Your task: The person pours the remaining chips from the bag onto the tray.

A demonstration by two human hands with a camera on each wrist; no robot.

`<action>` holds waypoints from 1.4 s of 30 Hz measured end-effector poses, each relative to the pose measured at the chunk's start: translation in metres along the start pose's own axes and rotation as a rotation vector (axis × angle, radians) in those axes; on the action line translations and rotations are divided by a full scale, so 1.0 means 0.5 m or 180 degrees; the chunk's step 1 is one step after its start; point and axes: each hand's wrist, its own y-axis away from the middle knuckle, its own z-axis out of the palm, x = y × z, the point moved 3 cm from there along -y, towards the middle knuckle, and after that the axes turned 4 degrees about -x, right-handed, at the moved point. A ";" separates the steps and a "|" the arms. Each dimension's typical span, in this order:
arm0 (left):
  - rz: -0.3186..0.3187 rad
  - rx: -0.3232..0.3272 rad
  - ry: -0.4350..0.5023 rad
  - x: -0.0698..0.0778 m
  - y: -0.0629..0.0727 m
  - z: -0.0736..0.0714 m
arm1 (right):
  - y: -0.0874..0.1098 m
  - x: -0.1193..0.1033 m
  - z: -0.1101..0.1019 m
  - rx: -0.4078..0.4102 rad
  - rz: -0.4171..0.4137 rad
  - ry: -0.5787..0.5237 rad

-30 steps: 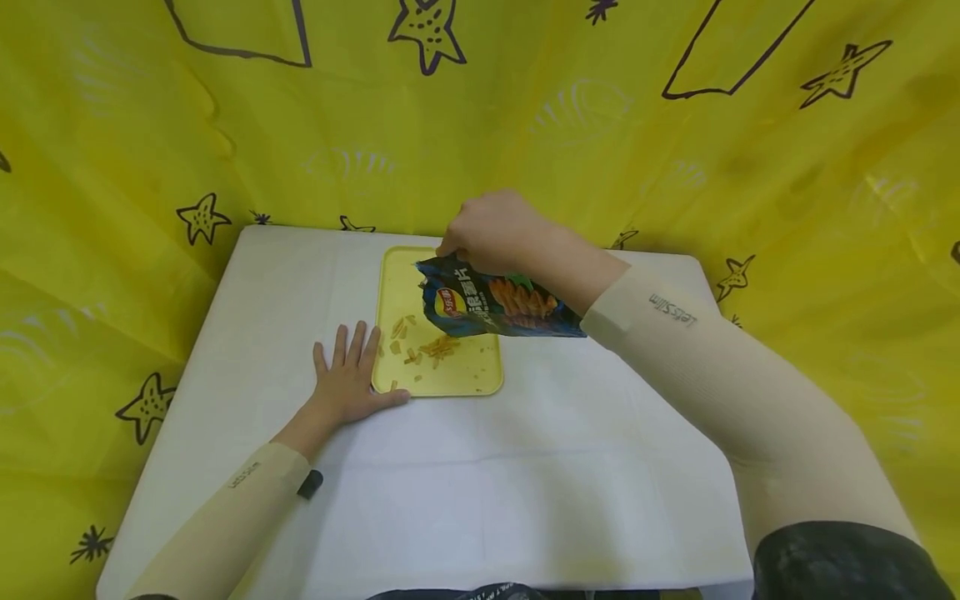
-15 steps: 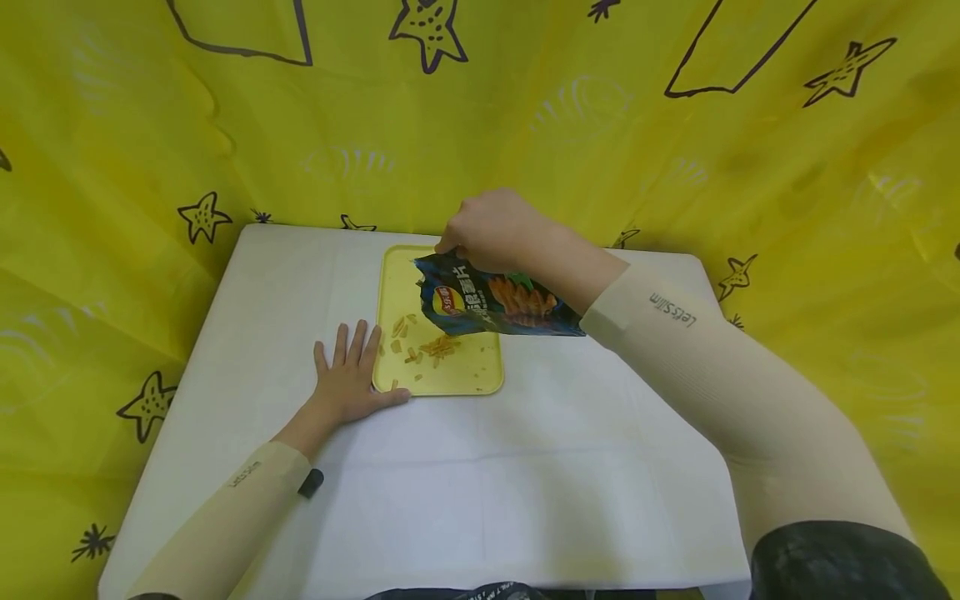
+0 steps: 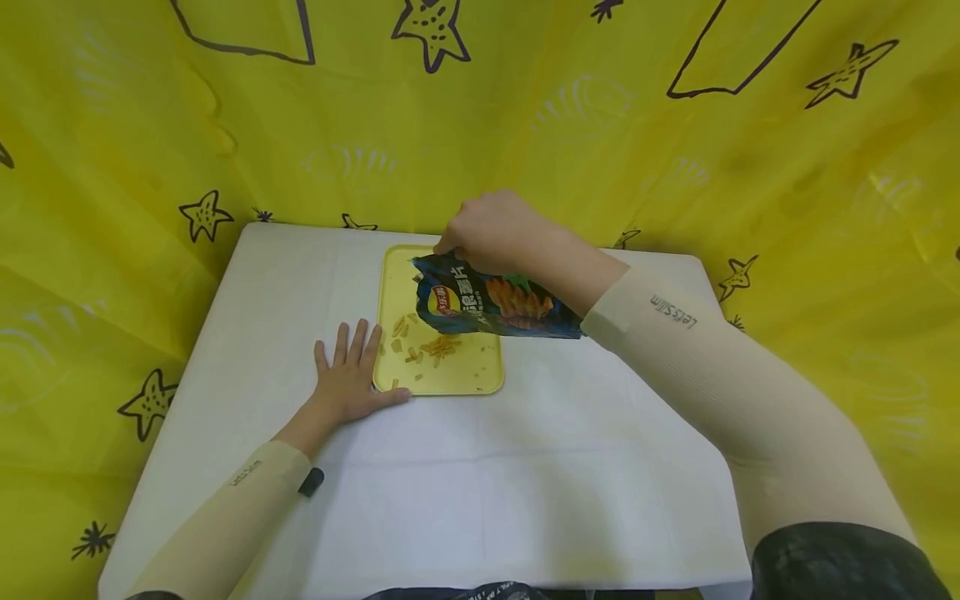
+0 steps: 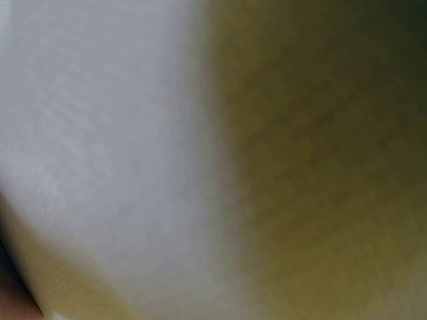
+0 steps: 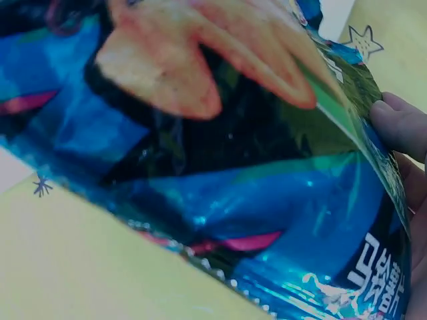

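My right hand [image 3: 491,232] grips a dark blue bag of potato chips [image 3: 517,304] by its upper edge, near the torn end. The bag lies sideways above a yellow tray [image 3: 480,379], its ragged opening facing left. Broken chip pieces [image 3: 441,347] are scattered on the tray, most of them in a small heap under the bag. My left hand [image 3: 348,383] rests with spread fingers at the tray's left front corner, thumb along the front rim. In the right wrist view the bag's printed front [image 5: 253,180] fills most of the picture, with the fingers [image 5: 403,127] at its right edge.
A white-covered table [image 3: 480,492] bears the tray near its back edge. Behind it hangs a yellow curtain [image 3: 495,133] with drawn starfish. The left wrist view is blurred, showing only a pale surface [image 4: 113,153] and a yellowish area.
The bag's torn end has shifted slightly to the left and its printed face has turned a little. My hands and the chip pieces look much the same.
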 end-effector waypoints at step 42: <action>0.0022 0.0037 -0.0013 -0.003 -0.004 0.003 | 0.008 0.011 -0.009 -0.0015 0.0104 -0.0062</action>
